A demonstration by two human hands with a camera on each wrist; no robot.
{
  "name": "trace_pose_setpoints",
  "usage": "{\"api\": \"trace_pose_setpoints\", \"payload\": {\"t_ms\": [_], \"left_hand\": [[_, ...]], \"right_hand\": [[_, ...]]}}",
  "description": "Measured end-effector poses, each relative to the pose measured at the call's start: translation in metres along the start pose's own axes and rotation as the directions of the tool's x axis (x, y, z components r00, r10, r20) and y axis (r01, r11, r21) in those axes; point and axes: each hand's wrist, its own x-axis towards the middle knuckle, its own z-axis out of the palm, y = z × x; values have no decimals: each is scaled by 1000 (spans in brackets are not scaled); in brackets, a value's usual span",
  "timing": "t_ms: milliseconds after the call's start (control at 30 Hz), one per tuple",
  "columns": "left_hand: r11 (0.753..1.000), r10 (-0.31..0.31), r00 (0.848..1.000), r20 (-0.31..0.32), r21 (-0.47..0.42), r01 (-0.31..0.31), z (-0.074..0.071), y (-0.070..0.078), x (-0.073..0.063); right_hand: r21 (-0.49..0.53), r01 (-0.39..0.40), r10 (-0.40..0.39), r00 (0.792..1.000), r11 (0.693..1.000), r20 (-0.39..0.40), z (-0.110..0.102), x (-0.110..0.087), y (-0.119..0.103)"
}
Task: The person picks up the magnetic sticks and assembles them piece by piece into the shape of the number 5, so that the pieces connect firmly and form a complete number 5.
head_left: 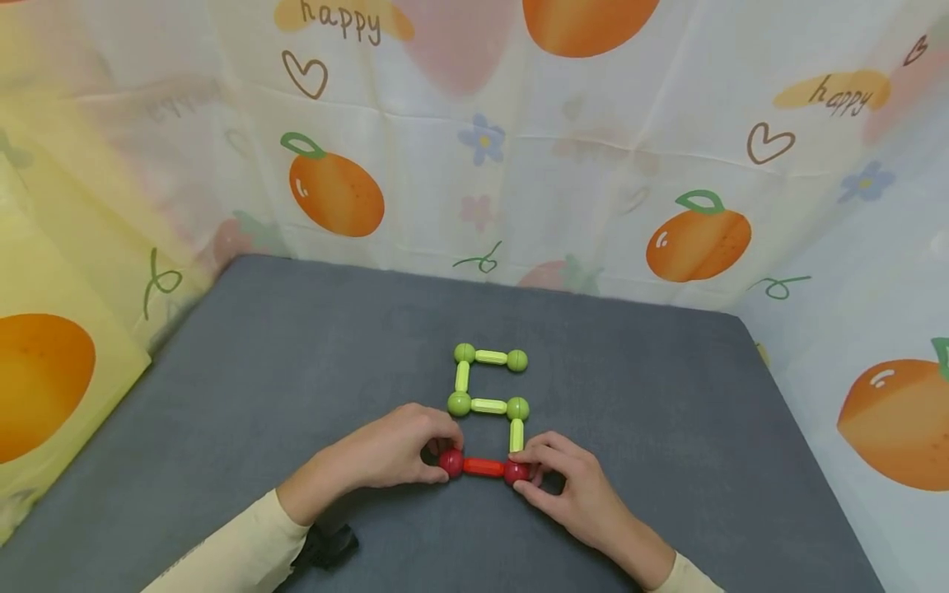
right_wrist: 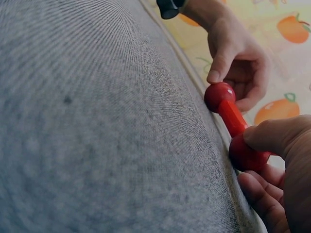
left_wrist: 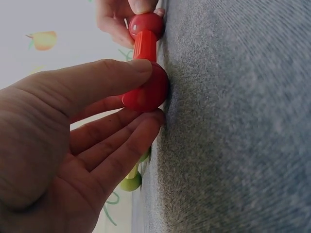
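Observation:
On the grey cloth lies a figure of balls and rods. Its near side is a red rod [head_left: 483, 468] with a red ball at each end. My left hand [head_left: 404, 449] pinches the left red ball [head_left: 451, 463] between thumb and fingers. The right red ball [head_left: 516, 471] is pinched by my right hand [head_left: 567, 486]. A yellow-green rod [head_left: 516, 435] runs from the right red ball up to a green ball [head_left: 517, 408]. Beyond it, several green balls and yellow-green rods [head_left: 489, 406] continue the line in a shape like a 5. In the left wrist view, fingers partly hide the red ball [left_wrist: 150, 92].
The grey cloth-covered table [head_left: 334, 346] spreads around the figure. A black object [head_left: 334, 545] lies beside my left wrist. Behind stands a curtain [head_left: 415, 189] printed with oranges, hearts and flowers, and its yellow part [head_left: 67, 272] hangs at the left.

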Motion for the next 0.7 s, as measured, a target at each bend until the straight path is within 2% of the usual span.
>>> {"api": "trace_pose_setpoints", "payload": {"t_ms": [467,600,700], "left_hand": [[1000,7,1000,-15,29,-7,-2,-1,-1],[999,2,1000,-21,32,-1,0,-1,-2],[998,-28,999,-44,64,31,-2,0,-5]], "right_hand": [[-27,24,-23,999,999,23,-4,9,-2],[-66,15,-13,1000,998,25,-6,8,-3],[-136,13,-13,1000,991,-2,-10,8,-5]]}}
